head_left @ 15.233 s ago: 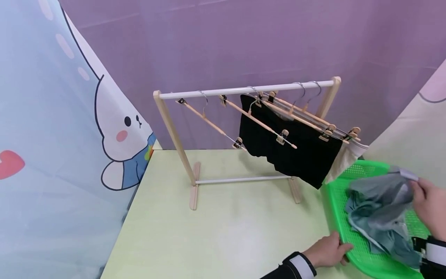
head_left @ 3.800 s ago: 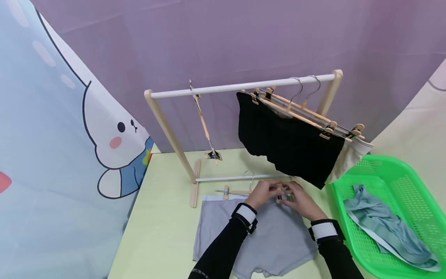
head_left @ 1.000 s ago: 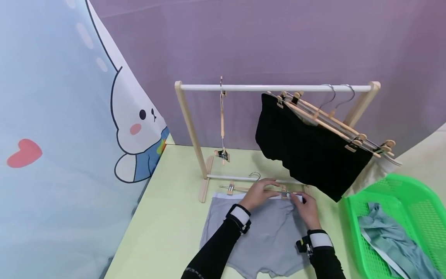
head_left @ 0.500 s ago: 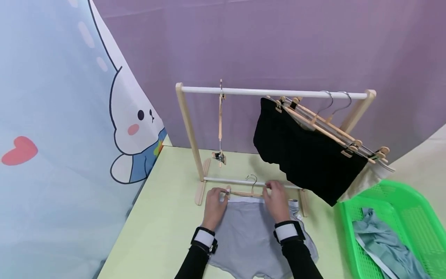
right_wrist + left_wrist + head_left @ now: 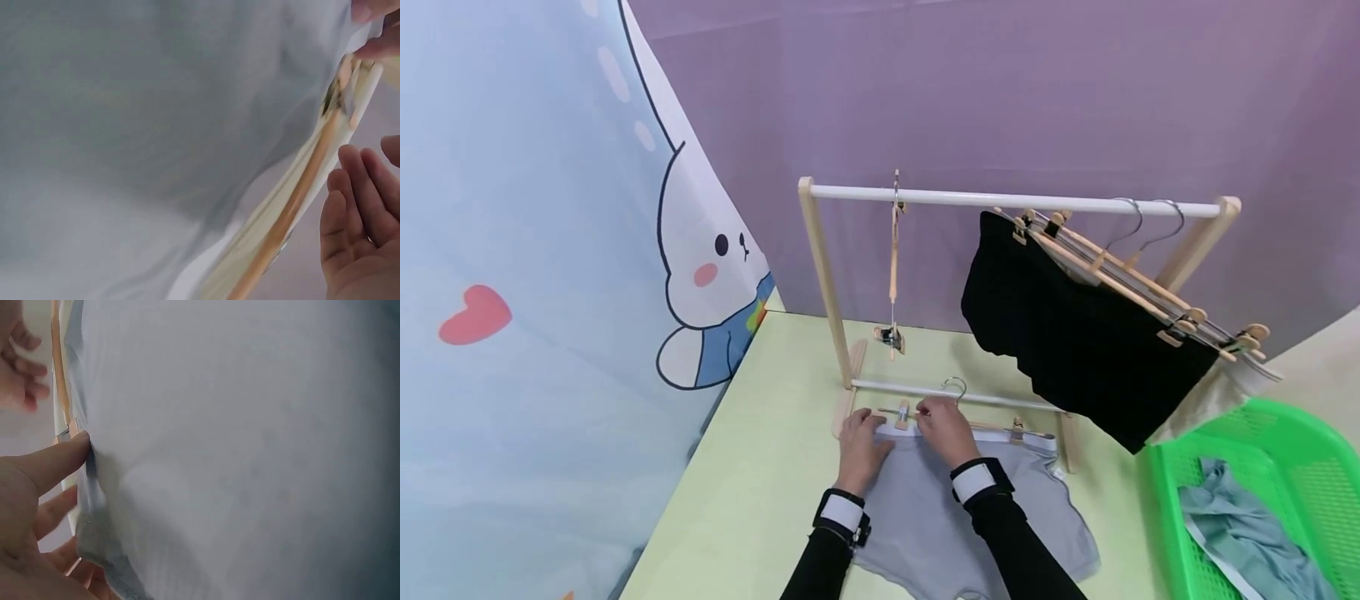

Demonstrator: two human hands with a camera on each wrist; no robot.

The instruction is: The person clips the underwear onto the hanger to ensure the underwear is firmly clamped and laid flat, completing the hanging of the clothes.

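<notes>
Pale grey shorts (image 5: 970,517) lie on the table with a clip hanger (image 5: 988,426) along their white waistband. One clip (image 5: 1017,428) sits on the waistband toward the right; the other clip (image 5: 902,413) stands at its left part. My left hand (image 5: 859,454) is at the left corner of the waistband, its thumb (image 5: 62,459) touching the cloth edge beside a clip and its fingers spread apart from the thumb. Close to the hanger bar, my right hand (image 5: 946,432) holds nothing; its fingers (image 5: 359,187) are extended and apart from the bar in the right wrist view.
Behind the shorts stands a small wooden rack (image 5: 825,283) with a white rail (image 5: 1000,198). Black shorts (image 5: 1075,333) and a pale garment (image 5: 1217,396) hang at its right; a bare clip hanger (image 5: 893,267) hangs at left. A green basket (image 5: 1165,508) at right holds teal cloth (image 5: 1247,525).
The grey shorts came from the basket onto the table, and a hanger came off the rail. Both hands moved from the right clip to the left; the right hand has since moved farther left.
</notes>
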